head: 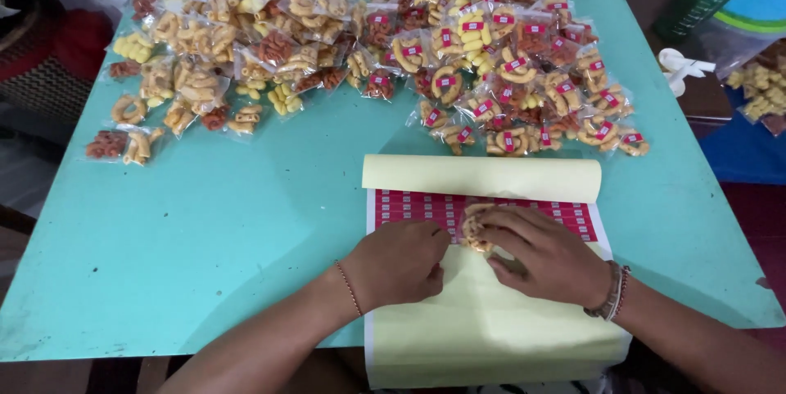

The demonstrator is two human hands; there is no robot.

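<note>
A sticker sheet (491, 312) with yellow backing paper lies at the table's near edge, its top part rolled back to bare rows of small red labels (417, 206). On the labels rests a small clear packet of ring-shaped snacks (473, 229). My right hand (548, 256) presses on that packet with its fingers. Just left of the packet, my left hand (401, 261) lies curled on the sheet, fingertips at the label rows. Whether it pinches a label is hidden.
The turquoise table (205, 222) carries a heap of unlabelled snack packets (221, 34) at far left and a heap of packets with red labels (508, 67) at far right. More packets (761, 91) and a white object (679, 67) lie off the table's right side.
</note>
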